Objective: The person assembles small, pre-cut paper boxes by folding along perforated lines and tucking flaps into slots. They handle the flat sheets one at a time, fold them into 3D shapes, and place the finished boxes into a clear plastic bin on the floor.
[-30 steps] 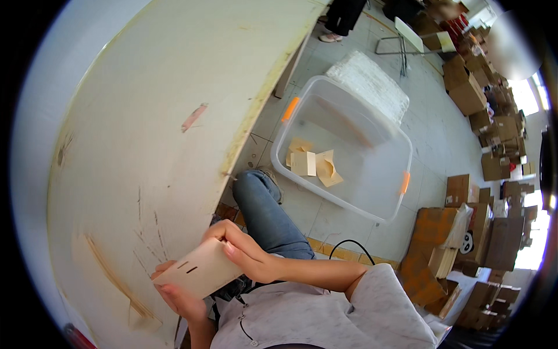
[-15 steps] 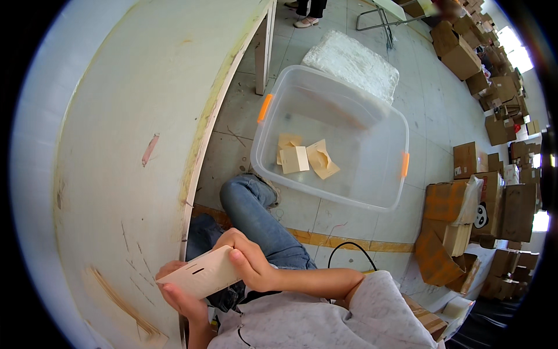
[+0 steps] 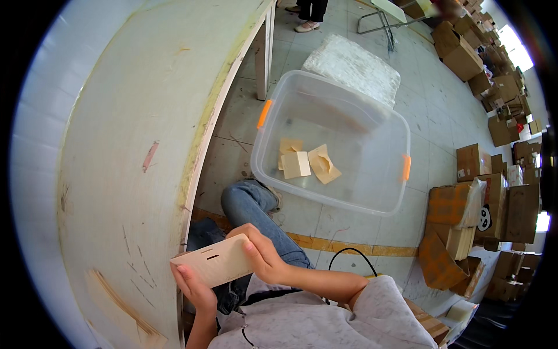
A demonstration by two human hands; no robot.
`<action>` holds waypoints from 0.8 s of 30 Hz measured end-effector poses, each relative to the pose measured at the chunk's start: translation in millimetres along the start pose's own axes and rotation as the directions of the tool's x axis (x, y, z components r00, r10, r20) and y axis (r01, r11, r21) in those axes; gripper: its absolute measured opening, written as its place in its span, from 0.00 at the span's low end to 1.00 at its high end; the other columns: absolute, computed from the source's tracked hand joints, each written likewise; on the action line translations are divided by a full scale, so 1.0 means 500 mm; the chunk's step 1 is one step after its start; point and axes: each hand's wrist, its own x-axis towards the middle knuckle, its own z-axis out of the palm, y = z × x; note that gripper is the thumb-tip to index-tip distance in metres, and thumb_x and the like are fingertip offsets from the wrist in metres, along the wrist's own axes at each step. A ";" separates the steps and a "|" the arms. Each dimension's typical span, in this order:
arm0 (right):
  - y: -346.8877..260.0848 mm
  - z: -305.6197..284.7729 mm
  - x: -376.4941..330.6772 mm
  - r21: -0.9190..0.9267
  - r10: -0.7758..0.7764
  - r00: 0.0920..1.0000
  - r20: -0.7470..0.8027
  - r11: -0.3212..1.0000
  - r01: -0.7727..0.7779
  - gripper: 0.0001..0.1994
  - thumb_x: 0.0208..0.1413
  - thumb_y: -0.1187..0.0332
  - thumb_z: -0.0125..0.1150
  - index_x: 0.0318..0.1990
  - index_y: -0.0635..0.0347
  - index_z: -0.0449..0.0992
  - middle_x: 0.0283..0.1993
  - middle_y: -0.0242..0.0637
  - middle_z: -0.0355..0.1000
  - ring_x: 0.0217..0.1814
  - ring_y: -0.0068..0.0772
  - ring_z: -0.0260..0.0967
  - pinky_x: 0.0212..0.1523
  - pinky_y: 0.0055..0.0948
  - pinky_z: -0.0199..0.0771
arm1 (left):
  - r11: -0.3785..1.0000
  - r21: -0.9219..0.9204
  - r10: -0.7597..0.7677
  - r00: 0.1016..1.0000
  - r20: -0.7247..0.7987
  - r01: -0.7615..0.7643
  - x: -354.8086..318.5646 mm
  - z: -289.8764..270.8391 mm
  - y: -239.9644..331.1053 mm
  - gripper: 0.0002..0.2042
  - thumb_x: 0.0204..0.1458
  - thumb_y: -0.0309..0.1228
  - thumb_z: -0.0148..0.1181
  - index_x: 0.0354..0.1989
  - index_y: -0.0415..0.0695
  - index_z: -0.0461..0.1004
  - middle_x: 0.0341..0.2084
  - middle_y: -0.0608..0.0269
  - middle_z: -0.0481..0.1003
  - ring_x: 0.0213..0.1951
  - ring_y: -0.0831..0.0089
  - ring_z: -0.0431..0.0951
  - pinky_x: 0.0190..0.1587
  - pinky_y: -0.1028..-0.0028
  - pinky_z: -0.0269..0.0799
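Both of my hands hold a thin, pale wooden panel (image 3: 214,263) with small slots cut in it, above my lap at the table's edge. My left hand (image 3: 195,289) grips its lower left end from beneath. My right hand (image 3: 261,255) clasps its right end, fingers curled over the top. On the floor ahead of my knee stands a clear plastic bin (image 3: 372,192) with orange latches, and a few similar pale wooden pieces (image 3: 305,163) lie in it.
A large pale worn tabletop (image 3: 128,145) fills the left side, its leg (image 3: 264,52) near the bin. A white foam sheet (image 3: 354,67) lies beyond the bin. Cardboard boxes (image 3: 482,198) crowd the right. Another person's feet (image 3: 305,23) stand at the top. A black cable (image 3: 349,256) runs by my arm.
The view has tilted, so the bin now sits lower and more central. My hands keep their hold on the panel, shifted slightly to the right in the picture.
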 end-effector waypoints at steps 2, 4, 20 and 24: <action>0.005 -0.002 -0.003 -0.049 0.030 1.000 0.006 0.998 -0.029 0.17 0.64 0.62 0.33 0.38 0.66 0.67 0.38 0.40 0.65 0.38 0.30 0.63 0.42 0.25 0.62 | 0.997 0.070 0.027 1.000 -0.006 -0.027 0.001 -0.004 -0.014 0.19 0.62 0.44 0.35 0.47 0.39 0.61 0.39 0.57 0.67 0.42 0.72 0.68 0.47 0.73 0.63; 0.013 -0.007 -0.010 -0.054 0.010 1.000 -0.007 0.999 -0.011 0.17 0.64 0.62 0.34 0.37 0.66 0.67 0.37 0.41 0.65 0.37 0.30 0.63 0.41 0.25 0.62 | 0.986 0.130 0.095 0.994 0.045 -0.101 0.000 -0.002 -0.024 0.19 0.62 0.43 0.33 0.46 0.38 0.61 0.39 0.57 0.67 0.41 0.72 0.68 0.46 0.73 0.63; 0.050 -0.134 -0.076 -0.085 0.065 0.982 -0.180 0.993 -0.081 0.17 0.64 0.61 0.30 0.36 0.66 0.63 0.35 0.37 0.62 0.34 0.24 0.57 0.37 0.23 0.59 | 0.961 0.153 0.179 0.942 0.284 -0.228 -0.005 0.148 -0.063 0.19 0.62 0.41 0.33 0.30 0.38 0.62 0.27 0.62 0.65 0.30 0.76 0.64 0.37 0.77 0.61; 0.052 -0.141 -0.086 -0.080 0.114 0.972 -0.207 0.988 -0.132 0.17 0.63 0.61 0.30 0.36 0.65 0.63 0.36 0.38 0.63 0.35 0.25 0.58 0.38 0.24 0.59 | 0.954 0.149 0.202 0.926 0.319 -0.259 -0.003 0.156 -0.071 0.19 0.62 0.41 0.33 0.30 0.38 0.63 0.27 0.61 0.66 0.30 0.75 0.65 0.36 0.76 0.61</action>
